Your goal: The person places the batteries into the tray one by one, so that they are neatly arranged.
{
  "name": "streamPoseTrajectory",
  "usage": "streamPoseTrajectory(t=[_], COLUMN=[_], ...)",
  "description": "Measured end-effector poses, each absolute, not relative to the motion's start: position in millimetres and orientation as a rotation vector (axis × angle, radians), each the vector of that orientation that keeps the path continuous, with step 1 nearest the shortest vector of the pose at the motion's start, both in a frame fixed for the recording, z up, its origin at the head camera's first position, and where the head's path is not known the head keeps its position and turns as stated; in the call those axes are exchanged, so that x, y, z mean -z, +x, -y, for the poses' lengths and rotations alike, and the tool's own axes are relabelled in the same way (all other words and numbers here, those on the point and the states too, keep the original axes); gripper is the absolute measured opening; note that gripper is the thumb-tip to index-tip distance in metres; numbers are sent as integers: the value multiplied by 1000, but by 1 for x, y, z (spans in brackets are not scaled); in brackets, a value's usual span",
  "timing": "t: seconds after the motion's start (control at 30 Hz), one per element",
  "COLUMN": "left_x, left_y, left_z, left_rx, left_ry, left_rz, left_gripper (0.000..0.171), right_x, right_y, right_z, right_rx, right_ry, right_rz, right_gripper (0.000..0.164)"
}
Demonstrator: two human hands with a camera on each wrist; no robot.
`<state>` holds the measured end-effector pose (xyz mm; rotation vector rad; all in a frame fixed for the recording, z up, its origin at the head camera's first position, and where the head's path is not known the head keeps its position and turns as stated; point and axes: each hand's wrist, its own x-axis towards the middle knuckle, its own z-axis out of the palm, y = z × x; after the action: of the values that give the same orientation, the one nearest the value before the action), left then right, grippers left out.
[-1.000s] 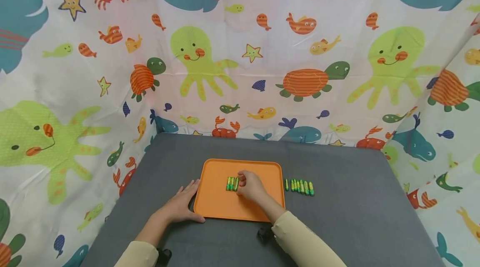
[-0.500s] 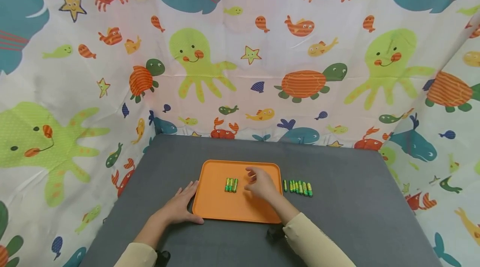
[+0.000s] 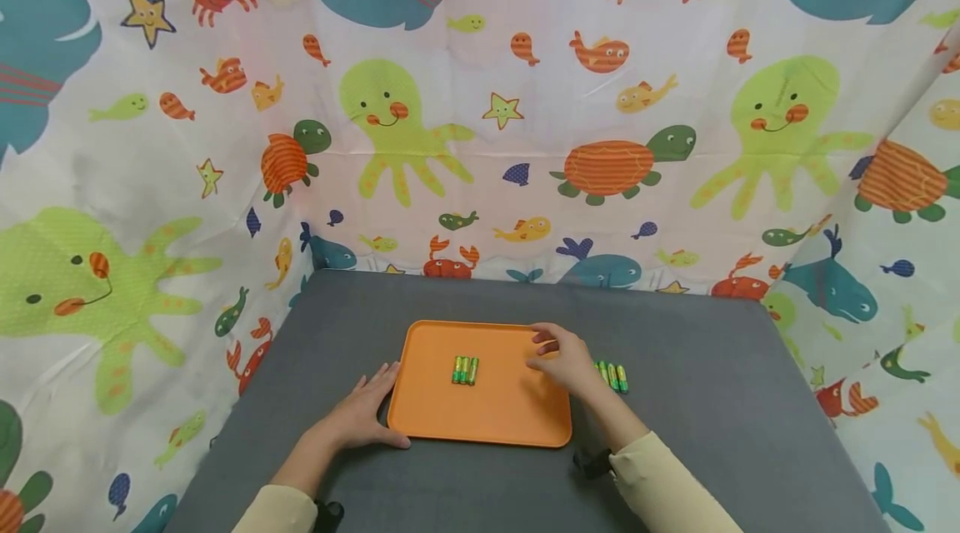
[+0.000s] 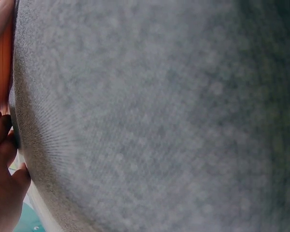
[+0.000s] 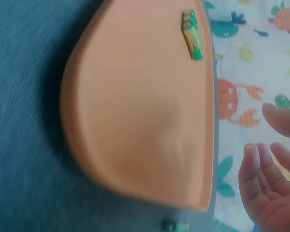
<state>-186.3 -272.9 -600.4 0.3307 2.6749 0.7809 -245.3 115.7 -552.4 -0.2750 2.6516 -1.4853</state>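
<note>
Three green-and-yellow batteries (image 3: 464, 371) lie side by side on the orange tray (image 3: 502, 412), left of its middle; they also show in the right wrist view. My left hand (image 3: 360, 412) rests at the tray's left edge, fingers spread and thumb at the near corner. Over the tray's right edge hovers my right hand (image 3: 566, 360), its fingers loosely bent with nothing between them. In the right wrist view the right hand (image 5: 273, 181) shows a gap between thumb and fingers. A row of batteries (image 3: 615, 377) lies on the table to the right, partly hidden behind that hand.
The dark grey table (image 3: 675, 433) surrounds the tray. Behind it and along both sides hangs a white curtain (image 3: 525, 233) printed with sea animals. The tray has a low raised rim.
My right hand has let go of the third battery, lifted away from the set, and moved right to the tray's right edge. The left hand has stayed in place.
</note>
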Motion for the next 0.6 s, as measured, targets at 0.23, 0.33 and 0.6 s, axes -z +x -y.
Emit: streamPoseTrajectory(t=[0.23, 0.33, 0.6], left_x=[601, 601, 598], left_y=[-187, -187, -186], left_z=[272, 272, 271], left_rx=[-775, -766, -774], left_ry=[319, 321, 313], left_rz=[-2680, -2683, -2676], left_gripper=[137, 137, 136], right_x=[554, 554, 560], right_y=[-246, -245, -243], right_z=[-143, -155, -188], right_rx=[1498, 1484, 1399], right_ry=[-244, -232, -224], right_rz=[-2678, -2685, -2730], right_gripper=[58, 58, 57])
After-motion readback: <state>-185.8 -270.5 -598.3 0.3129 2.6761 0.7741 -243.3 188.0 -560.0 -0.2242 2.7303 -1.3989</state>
